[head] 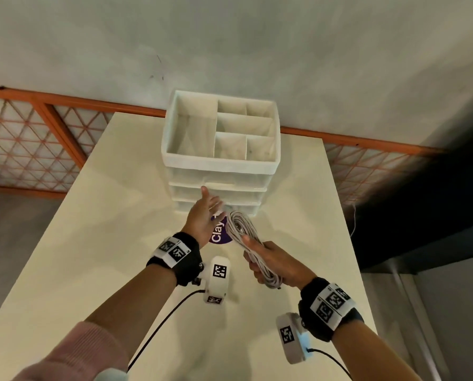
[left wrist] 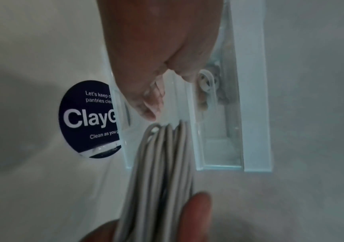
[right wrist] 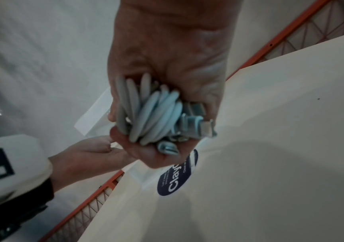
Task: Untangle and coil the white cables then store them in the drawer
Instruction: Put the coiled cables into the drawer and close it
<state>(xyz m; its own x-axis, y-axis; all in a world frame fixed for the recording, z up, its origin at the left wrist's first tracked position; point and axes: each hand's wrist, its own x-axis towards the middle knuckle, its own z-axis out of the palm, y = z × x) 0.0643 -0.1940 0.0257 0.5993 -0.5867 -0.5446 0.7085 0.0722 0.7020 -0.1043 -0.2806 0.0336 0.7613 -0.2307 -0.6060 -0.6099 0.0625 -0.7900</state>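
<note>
A coil of white cable (head: 243, 237) (left wrist: 162, 163) (right wrist: 152, 114) is gripped in my right hand (head: 274, 262) (right wrist: 167, 65), fingers and thumb wrapped round its lower end, metal plugs showing by the palm. The coil's far end points at the bottom drawer (head: 239, 208) (left wrist: 218, 131) of a white drawer unit (head: 219, 185). That clear drawer looks pulled out a little over a sticker. My left hand (head: 205, 215) (left wrist: 156, 49) (right wrist: 88, 153) reaches its front beside the ring handle (left wrist: 207, 81), thumb spread, fingers fairly straight and partly blurred behind the plastic.
The unit stands at the back of a cream table (head: 119, 229), its top an open tray with several dividers (head: 219, 160). A dark round "Clay" sticker (head: 218, 235) (left wrist: 84, 117) (right wrist: 175, 178) lies before it. An orange mesh railing (head: 37, 138) runs behind.
</note>
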